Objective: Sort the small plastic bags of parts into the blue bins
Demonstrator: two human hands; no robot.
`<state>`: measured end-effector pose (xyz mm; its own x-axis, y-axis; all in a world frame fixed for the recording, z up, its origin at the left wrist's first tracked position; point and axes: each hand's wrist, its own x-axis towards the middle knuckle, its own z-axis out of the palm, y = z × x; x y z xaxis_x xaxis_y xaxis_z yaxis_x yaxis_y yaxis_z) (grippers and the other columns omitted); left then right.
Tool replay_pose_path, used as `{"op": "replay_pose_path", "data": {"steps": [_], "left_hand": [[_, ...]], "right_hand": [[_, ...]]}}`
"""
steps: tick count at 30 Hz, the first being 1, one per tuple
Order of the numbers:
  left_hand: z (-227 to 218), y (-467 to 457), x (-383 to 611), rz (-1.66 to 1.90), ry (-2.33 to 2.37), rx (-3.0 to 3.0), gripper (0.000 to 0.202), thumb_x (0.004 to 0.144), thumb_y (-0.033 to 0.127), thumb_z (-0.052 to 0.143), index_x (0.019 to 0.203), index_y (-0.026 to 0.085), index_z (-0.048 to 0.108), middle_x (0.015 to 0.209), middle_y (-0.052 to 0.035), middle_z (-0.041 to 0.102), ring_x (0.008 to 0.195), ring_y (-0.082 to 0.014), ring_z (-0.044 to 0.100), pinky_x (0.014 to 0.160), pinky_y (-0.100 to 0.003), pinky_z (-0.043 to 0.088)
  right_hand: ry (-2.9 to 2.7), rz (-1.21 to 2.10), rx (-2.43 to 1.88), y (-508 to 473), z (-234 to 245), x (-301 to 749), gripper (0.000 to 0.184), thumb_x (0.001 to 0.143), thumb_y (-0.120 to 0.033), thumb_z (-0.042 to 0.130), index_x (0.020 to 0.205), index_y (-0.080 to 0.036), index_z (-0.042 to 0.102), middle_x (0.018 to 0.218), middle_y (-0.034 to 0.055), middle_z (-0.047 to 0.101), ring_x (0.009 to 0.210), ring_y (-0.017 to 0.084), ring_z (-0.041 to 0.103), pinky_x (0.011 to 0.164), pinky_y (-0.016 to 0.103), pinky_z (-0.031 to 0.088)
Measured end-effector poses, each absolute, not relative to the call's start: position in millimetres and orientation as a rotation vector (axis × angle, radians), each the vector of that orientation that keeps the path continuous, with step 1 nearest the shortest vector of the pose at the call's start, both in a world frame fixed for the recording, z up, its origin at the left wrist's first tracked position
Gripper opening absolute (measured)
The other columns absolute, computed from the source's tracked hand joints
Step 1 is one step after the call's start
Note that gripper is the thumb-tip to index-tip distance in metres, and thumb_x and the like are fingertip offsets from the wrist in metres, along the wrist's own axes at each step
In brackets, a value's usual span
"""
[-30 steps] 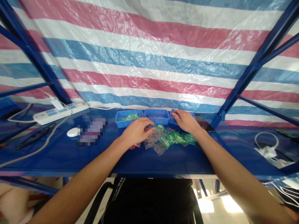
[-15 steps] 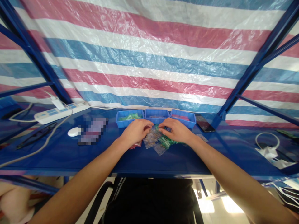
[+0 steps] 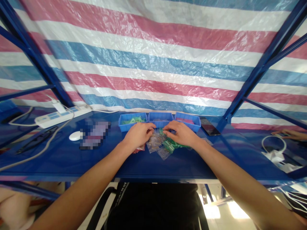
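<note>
My left hand (image 3: 139, 134) is over the front of the left and middle bins, its thumb and fingertips pinched together. What it pinches is too small to make out. Facing it, my right hand (image 3: 181, 133) has its fingers curled into a pinch too, and its hold is just as unclear. Between and below the hands lie clear plastic bags (image 3: 154, 143) with thin brass-coloured pieces inside. Bags of green pieces (image 3: 169, 145) lie partly under my right hand. Red-looking bags (image 3: 139, 149) stick out from below my left hand.
Behind the hands stand a blue bin with green bags (image 3: 122, 125), a middle blue bin (image 3: 160, 125) and a blue bin with red contents (image 3: 198, 124). A dark phone (image 3: 210, 126) lies right. Leftward are a white mouse (image 3: 76, 135) and power strip (image 3: 48, 120). A co-worker's hand (image 3: 289, 134) is far right.
My left fingertips have drawn slightly left, away from the right ones. My right hand is almost unmoved. A co-worker's hand has come into view at the right edge.
</note>
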<state>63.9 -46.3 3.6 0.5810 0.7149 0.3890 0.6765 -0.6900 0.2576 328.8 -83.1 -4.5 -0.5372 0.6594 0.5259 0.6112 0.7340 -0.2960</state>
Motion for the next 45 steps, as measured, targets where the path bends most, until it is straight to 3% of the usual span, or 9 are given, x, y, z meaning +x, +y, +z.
{"op": "replay_pose_path", "data": {"steps": [5, 8, 14, 20, 31, 40, 45], "left_hand": [[17.4, -56.9, 69.9, 1.109, 1.056, 2.600, 0.023, 0.102, 0.028, 0.061, 0.115, 0.023, 0.079, 0.116, -0.0041, 0.083, 0.107, -0.0247, 0.078, 0.100, -0.037, 0.060], [24.6, -67.7, 76.5, 1.241, 0.867, 2.414, 0.023, 0.102, 0.032, 0.065, 0.117, 0.022, 0.078, 0.113, -0.0043, 0.083, 0.100, -0.0220, 0.080, 0.095, -0.035, 0.063], [16.9, -68.8, 82.5, 1.180, 0.718, 2.206, 0.034, 0.098, 0.034, 0.072, 0.129, 0.021, 0.072, 0.116, -0.0084, 0.082, 0.101, -0.0221, 0.081, 0.093, -0.035, 0.065], [11.9, -63.8, 82.3, 1.112, 0.734, 2.127, 0.041, 0.093, 0.029, 0.075, 0.133, 0.020, 0.068, 0.105, -0.0076, 0.082, 0.094, -0.0207, 0.080, 0.092, -0.035, 0.065], [10.5, -62.2, 82.1, 1.094, 0.766, 2.147, 0.044, 0.091, 0.028, 0.075, 0.133, 0.019, 0.065, 0.101, -0.0063, 0.081, 0.090, -0.0197, 0.080, 0.090, -0.034, 0.065], [6.5, -65.5, 83.6, 1.023, 0.761, 2.261, 0.047, 0.089, 0.024, 0.073, 0.135, 0.024, 0.065, 0.103, -0.0036, 0.081, 0.093, -0.0209, 0.080, 0.090, -0.035, 0.066], [7.7, -66.3, 83.8, 1.056, 0.810, 2.320, 0.047, 0.085, 0.020, 0.071, 0.132, 0.024, 0.064, 0.099, -0.0024, 0.079, 0.089, -0.0194, 0.078, 0.085, -0.032, 0.064]], "right_hand": [[-2.183, 0.223, -0.943, -85.3, -3.5, 324.3, 0.020, 0.102, -0.031, 0.066, 0.117, -0.022, 0.075, 0.110, 0.0093, 0.078, 0.102, 0.027, 0.072, 0.091, 0.042, 0.056], [-2.017, 0.495, -0.895, -86.2, -5.3, 318.5, 0.037, 0.095, -0.038, 0.076, 0.128, -0.024, 0.070, 0.124, 0.0086, 0.077, 0.106, 0.026, 0.074, 0.092, 0.041, 0.059], [-1.726, 0.993, -0.825, -78.7, -16.7, 311.9, 0.032, 0.086, -0.039, 0.084, 0.111, -0.023, 0.069, 0.101, 0.0042, 0.080, 0.092, 0.022, 0.077, 0.085, 0.036, 0.060], [-1.679, 0.911, -0.849, -75.6, -18.5, 311.1, 0.031, 0.086, -0.037, 0.083, 0.111, -0.023, 0.071, 0.099, 0.0045, 0.078, 0.093, 0.020, 0.074, 0.075, 0.031, 0.057], [-1.597, 1.049, -0.813, -76.8, -17.4, 308.7, 0.037, 0.082, -0.032, 0.082, 0.114, -0.023, 0.067, 0.100, 0.0030, 0.076, 0.089, 0.018, 0.074, 0.088, 0.034, 0.059], [-1.715, 0.847, -0.871, -81.9, -17.7, 301.9, 0.026, 0.087, -0.029, 0.075, 0.110, -0.023, 0.065, 0.092, 0.0014, 0.072, 0.085, 0.019, 0.070, 0.081, 0.033, 0.058], [-1.730, 0.837, -0.853, -81.6, -19.6, 301.4, 0.031, 0.087, -0.029, 0.075, 0.116, -0.023, 0.065, 0.096, 0.0023, 0.073, 0.086, 0.019, 0.071, 0.082, 0.034, 0.059]]}}
